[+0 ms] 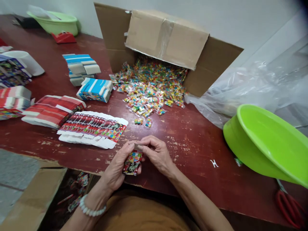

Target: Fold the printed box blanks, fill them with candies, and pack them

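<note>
Near the table's front edge, my left hand (117, 166) grips a small printed candy box (133, 163), red and black with a colourful round design. My right hand (156, 153) pinches the upper end of the same box, where a flap shows between the thumbs. Its fingertips partly cover that end. To the left of my hands lies a fanned row of flat red printed boxes (92, 126). Beyond my hands, small clear packets of coloured candy (149, 96) spill from a cardboard carton (166, 35) lying on its side.
Blue-and-white box stacks (95, 89) and red stacks (54, 110) stand on the left. A bright green basin (243, 141) rests at the right, with red-handled scissors (288, 207) below it. Clear plastic (260, 83) lies behind. An open carton (51, 195) sits under the table's left front edge.
</note>
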### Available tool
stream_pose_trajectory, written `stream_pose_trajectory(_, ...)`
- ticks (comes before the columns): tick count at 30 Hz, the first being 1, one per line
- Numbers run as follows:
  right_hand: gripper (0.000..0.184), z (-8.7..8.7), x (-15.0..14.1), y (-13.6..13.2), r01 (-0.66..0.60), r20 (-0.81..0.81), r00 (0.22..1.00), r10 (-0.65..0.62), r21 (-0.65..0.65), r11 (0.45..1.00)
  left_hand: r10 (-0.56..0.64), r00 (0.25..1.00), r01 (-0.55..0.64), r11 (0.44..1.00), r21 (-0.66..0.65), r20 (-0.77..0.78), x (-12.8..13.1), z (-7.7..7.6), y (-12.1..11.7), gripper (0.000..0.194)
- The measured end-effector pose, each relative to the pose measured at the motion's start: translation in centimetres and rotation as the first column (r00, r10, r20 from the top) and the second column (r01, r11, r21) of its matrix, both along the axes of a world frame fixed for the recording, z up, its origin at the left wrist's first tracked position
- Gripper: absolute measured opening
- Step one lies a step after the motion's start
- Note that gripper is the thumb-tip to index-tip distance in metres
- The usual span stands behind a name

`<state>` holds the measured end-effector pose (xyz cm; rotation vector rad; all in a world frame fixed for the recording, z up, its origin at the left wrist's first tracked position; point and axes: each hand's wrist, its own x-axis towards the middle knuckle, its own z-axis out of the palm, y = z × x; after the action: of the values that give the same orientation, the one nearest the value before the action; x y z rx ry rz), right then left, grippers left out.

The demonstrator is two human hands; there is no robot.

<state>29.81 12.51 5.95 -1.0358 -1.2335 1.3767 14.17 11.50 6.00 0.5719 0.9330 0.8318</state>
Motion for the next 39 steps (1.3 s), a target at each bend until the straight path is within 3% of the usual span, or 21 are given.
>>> stream_pose_trajectory(2,0.016,0.3,0.2,-0.1,-0.047,0.121,0.992,0.03,0.144,0.988,-0.043,0.995,0.051,0.994,-0.097,0.089,-0.2,0.5,0.3,0.048)
stream_pose_trajectory(3,0.018,0.4,0.3,-0.1,-0.091,0.157,0.985,0.067,0.154,0.984,-0.051,0.99,0.068,0.989,-0.127,0.132,-0.3,0.7,0.4,0.051)
stream_pose_trajectory(5,0.021,0.6,0.4,-0.1,-0.133,0.149,0.981,0.124,0.054,0.99,-0.037,0.983,0.062,0.988,-0.141,0.178,-0.3,1.0,0.4,0.053)
stream_pose_trajectory(8,0.025,0.7,0.1,0.3,-0.1,0.045,0.993,0.109,-0.177,0.979,0.017,0.989,-0.003,0.995,-0.098,0.147,-0.2,1.1,0.3,0.058)
stream_pose_trajectory(11,0.026,1.0,-0.3,0.7,-0.129,-0.028,0.992,0.126,-0.256,0.958,0.031,0.997,-0.027,0.998,-0.049,0.077,-0.2,0.7,0.2,0.067)
stream_pose_trajectory(15,0.018,1.4,-0.4,0.8,-0.166,-0.044,0.986,0.161,-0.189,0.968,0.007,1.0,-0.007,0.999,-0.033,0.024,-0.5,0.2,0.2,0.075)
stream_pose_trajectory(18,0.013,1.6,-0.4,0.6,-0.134,0.158,0.978,0.137,-0.034,0.99,0.0,1.0,0.0,0.999,-0.043,0.0,-0.6,0.0,0.3,0.08)
stream_pose_trajectory(21,0.014,1.6,-0.4,0.5,-0.161,0.367,0.926,0.092,0.162,0.973,0.0,1.0,-0.001,0.999,-0.043,-0.028,-0.6,0.0,0.3,0.083)
stream_pose_trajectory(23,0.013,1.5,-0.3,0.6,-0.176,0.323,0.937,0.131,0.114,0.978,-0.007,0.999,0.006,0.999,-0.034,-0.039,-0.6,0.1,0.4,0.084)
stream_pose_trajectory(27,0.011,1.2,-0.1,1.2,-0.229,0.034,0.971,0.236,-0.139,0.963,-0.036,0.998,0.034,0.999,-0.028,-0.047,-0.7,0.5,0.4,0.085)
stream_pose_trajectory(29,0.015,1.1,0.0,1.4,-0.253,-0.027,0.967,0.252,-0.169,0.953,-0.043,0.998,0.042,0.999,-0.028,-0.046,-0.7,0.6,0.4,0.086)
stream_pose_trajectory(36,0.015,1.2,0.1,2.0,-0.267,0.02,0.961,0.275,-0.185,0.946,-0.029,0.996,0.035,0.997,0.065,-0.086,-0.8,0.3,0.5,0.081)
stream_pose_trajectory(39,0.014,1.4,0.1,1.9,-0.272,0.111,0.952,0.285,-0.115,0.955,-0.046,0.995,0.049,0.998,0.037,-0.083,-1.0,0.0,0.5,0.076)
